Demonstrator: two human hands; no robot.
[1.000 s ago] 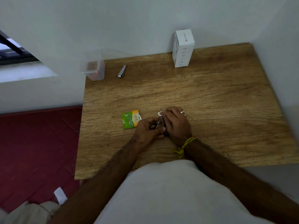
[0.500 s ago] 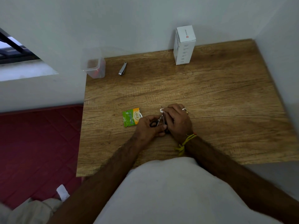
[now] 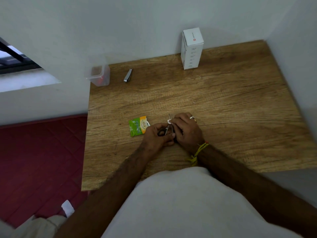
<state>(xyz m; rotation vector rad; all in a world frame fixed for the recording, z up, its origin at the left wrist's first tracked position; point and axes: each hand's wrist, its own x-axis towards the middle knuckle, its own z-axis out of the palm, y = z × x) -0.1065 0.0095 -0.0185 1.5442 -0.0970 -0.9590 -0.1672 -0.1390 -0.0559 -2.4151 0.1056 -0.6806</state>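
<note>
The scissors [image 3: 166, 130] at the fingers [image 3: 169, 135] have black handles and silver blades; the scrap [image 3: 169, 121] is white. Left of the fingers, the sachet [image 3: 138, 128] is green and orange. The tabletop [image 3: 223, 100] is brown woodgrain. Beyond the fingers, the box [image 3: 193, 48] is white with a red logo.

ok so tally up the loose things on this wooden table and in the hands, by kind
clear plastic container: 1
silver metal nail clipper: 1
tall white cardboard box: 1
green and orange foil sachet: 1
small black-handled metal scissors: 1
small white scrap: 1
total: 6
</note>
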